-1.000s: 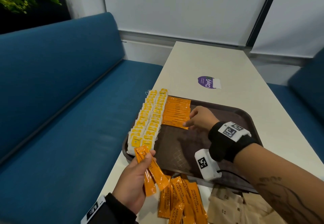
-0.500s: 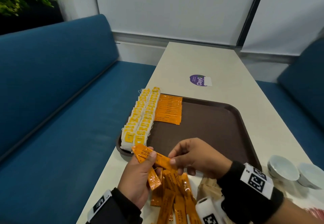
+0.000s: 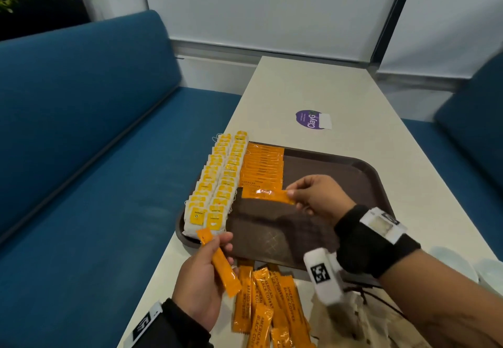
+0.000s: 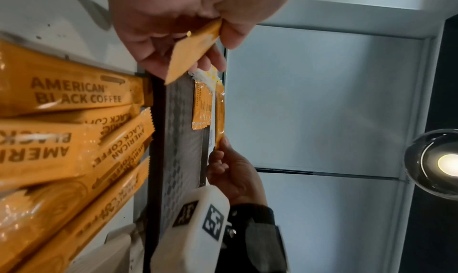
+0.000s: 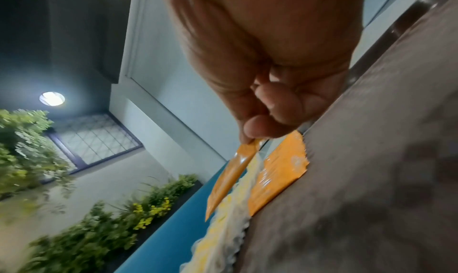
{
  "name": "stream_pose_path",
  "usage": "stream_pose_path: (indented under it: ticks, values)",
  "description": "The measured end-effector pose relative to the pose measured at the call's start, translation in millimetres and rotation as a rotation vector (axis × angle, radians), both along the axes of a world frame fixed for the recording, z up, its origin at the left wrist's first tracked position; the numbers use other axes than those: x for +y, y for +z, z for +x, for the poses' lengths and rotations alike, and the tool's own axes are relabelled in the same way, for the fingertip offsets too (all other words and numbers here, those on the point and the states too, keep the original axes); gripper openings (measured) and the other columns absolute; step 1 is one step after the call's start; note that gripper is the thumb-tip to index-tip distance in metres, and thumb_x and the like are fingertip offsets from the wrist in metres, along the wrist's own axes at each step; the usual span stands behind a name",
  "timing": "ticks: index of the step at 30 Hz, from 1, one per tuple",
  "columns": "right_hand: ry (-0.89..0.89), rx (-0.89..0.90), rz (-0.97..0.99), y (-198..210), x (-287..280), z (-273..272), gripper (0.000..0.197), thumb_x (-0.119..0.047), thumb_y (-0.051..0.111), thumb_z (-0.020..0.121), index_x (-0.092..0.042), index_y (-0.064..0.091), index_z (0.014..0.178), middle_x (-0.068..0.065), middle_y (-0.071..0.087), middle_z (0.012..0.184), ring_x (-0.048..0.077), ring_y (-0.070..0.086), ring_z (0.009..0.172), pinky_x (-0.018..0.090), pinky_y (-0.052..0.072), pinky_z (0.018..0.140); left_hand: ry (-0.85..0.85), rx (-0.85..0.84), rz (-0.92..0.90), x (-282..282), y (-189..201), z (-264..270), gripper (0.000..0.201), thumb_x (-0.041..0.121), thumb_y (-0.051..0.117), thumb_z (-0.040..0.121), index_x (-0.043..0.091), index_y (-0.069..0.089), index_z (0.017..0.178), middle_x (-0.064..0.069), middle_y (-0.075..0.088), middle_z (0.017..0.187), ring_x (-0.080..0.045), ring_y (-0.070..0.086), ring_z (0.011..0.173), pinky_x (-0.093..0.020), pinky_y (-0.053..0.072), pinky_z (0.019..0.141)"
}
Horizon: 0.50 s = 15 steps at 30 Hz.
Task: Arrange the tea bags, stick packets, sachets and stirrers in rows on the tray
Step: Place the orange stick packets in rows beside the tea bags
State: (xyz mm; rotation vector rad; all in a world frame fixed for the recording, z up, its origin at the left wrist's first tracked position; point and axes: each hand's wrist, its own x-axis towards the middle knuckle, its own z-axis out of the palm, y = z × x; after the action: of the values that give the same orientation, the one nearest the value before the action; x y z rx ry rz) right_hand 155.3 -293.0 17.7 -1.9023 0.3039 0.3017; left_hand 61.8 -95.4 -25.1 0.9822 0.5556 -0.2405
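A brown tray (image 3: 353, 173) lies on the table. Two rows of yellow-tagged tea bags (image 3: 217, 181) run along its left edge, with a row of orange stick packets (image 3: 262, 165) beside them. My right hand (image 3: 313, 198) pinches one orange stick packet (image 3: 268, 194) by its end, just above the near end of that row; the pinch also shows in the right wrist view (image 5: 233, 171). My left hand (image 3: 201, 274) grips another orange stick packet (image 3: 220, 263) at the tray's near left corner. Several loose stick packets (image 3: 266, 301) lie on the table in front of the tray.
Beige paper sachets (image 3: 362, 320) lie at the near right under my right forearm. White bowls (image 3: 487, 271) stand at the right edge. A purple sticker (image 3: 310, 119) marks the table beyond the tray. Blue benches (image 3: 81, 157) flank the table.
My right hand took one stick packet from the left hand and carried it forward over the tray to the near end of the orange row. The left hand keeps one packet.
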Motion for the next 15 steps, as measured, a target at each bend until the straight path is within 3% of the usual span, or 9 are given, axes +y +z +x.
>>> stream_pose_path:
  ticks: [4,9,12,15]
  values:
    - [-0.042,0.067,-0.084,-9.6,-0.5,34.9,0.013,-0.004,0.058,0.092,-0.01,0.061,0.08,0.004,0.056,0.062,0.008,0.048,0.046,0.016,0.037,0.037,-0.001,0.002,0.054,1.8,-1.8,3.6,0.032,0.025,0.043,0.095,0.01,0.071,0.089,-0.007,0.049,0.085,-0.016,0.047,0.077,-0.03,0.04,0.066]
    - [-0.013,0.207,-0.164,-16.2,14.0,58.2,0.01,-0.009,0.058,0.092,-0.01,0.058,0.082,0.006,0.055,0.064,0.012,0.045,0.051,0.021,0.036,0.047,-0.052,0.011,0.067,3.7,-2.6,5.0,0.033,0.024,0.041,0.096,0.01,0.071,0.093,-0.007,0.048,0.084,-0.016,0.045,0.075,-0.03,0.037,0.062]
    - [0.023,0.305,-0.218,-13.3,21.5,65.4,0.012,-0.013,0.056,0.094,-0.01,0.055,0.083,0.005,0.052,0.064,0.013,0.041,0.053,0.022,0.035,0.051,-0.117,-0.009,0.066,4.3,-3.4,4.7,0.033,0.022,0.039,0.098,0.011,0.07,0.1,-0.006,0.049,0.087,-0.017,0.046,0.082,-0.032,0.04,0.067]
    - [0.042,0.343,-0.254,-16.3,23.7,71.8,0.014,-0.016,0.058,0.093,-0.011,0.055,0.081,0.005,0.057,0.067,0.016,0.048,0.064,0.022,0.037,0.055,-0.185,-0.026,0.047,5.8,-3.2,4.1,0.031,0.019,0.042,0.097,0.012,0.071,0.103,-0.005,0.051,0.084,-0.018,0.048,0.081,-0.035,0.042,0.076]
